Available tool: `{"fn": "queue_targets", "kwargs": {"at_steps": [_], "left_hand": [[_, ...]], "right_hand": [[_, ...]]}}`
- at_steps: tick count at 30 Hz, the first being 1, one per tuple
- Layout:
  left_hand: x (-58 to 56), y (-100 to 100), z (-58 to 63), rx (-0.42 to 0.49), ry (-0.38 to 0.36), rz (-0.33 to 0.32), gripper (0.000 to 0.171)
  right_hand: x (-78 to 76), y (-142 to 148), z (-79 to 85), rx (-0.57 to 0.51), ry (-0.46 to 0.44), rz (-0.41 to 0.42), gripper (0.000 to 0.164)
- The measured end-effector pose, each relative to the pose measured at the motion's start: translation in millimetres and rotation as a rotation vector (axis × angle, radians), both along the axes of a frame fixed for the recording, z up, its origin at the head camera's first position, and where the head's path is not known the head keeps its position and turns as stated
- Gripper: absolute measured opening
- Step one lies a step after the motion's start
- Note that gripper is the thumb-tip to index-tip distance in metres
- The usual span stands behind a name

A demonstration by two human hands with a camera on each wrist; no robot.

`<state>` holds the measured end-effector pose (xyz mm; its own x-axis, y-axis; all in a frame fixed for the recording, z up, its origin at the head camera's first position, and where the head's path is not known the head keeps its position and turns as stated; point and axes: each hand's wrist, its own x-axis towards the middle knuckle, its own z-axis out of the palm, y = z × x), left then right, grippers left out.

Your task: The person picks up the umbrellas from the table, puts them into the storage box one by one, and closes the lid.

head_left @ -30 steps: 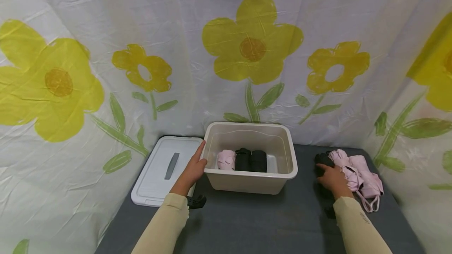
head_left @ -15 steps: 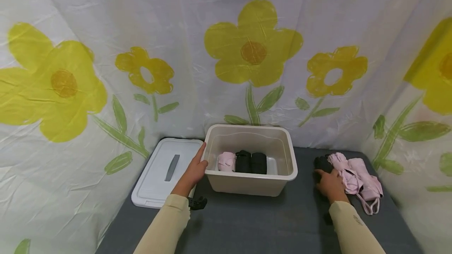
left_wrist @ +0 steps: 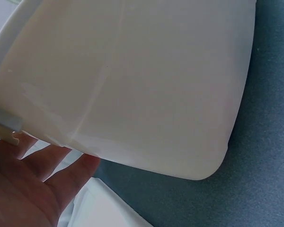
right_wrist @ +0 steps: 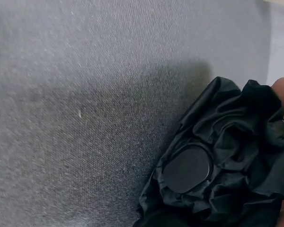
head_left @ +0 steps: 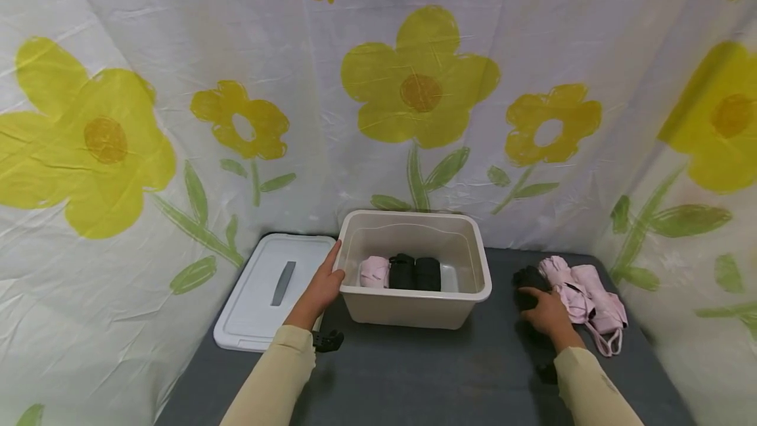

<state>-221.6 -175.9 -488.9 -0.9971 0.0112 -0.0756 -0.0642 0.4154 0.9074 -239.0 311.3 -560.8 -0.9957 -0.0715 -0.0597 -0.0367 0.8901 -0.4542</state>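
Note:
My left hand (head_left: 319, 288) lies with extended fingers against the left side of a beige plastic bin (head_left: 408, 307); in the left wrist view its fingers (left_wrist: 71, 177) touch the bin's outer wall. Inside the bin stand a pink rolled bundle (head_left: 374, 272) and two black ones (head_left: 402, 273), side by side. At the right, my right hand (head_left: 547, 314) grips a black folded umbrella (right_wrist: 236, 151), whose round end cap shows in the right wrist view. Two pink folded umbrellas (head_left: 597, 298) with wrist straps lie just right of that hand.
A white lid (head_left: 254, 301) with a grey handle lies flat left of the bin. The dark grey table (head_left: 414, 373) ends at a flower-printed curtain (head_left: 319, 117) behind and at both sides.
My right hand has shifted slightly left, off the pink umbrellas, and its grasp has settled around the black umbrella. The left hand stays at the bin; the head view has tilted and turned slightly.

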Motion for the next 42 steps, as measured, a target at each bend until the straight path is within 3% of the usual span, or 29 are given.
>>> {"fn": "queue_targets", "kwargs": {"at_steps": [14, 31, 42], "left_hand": [[-0.3, -4.8, -1.2, -0.002, -0.015, -0.005, 0.072], [-3.0, -4.3, -2.5, 0.015, -0.006, -0.026, 0.072], [-2.6, -3.5, -3.6, 0.006, -0.005, -0.027, 0.070]], "right_hand": [[10.0, -9.7, 19.2, -0.142, 0.078, 0.006, 0.061], [17.8, -20.3, 50.4, -0.255, 0.063, -0.011, 0.062], [22.8, -28.8, 79.1, -0.366, 0.002, -0.008, 0.064]]}}
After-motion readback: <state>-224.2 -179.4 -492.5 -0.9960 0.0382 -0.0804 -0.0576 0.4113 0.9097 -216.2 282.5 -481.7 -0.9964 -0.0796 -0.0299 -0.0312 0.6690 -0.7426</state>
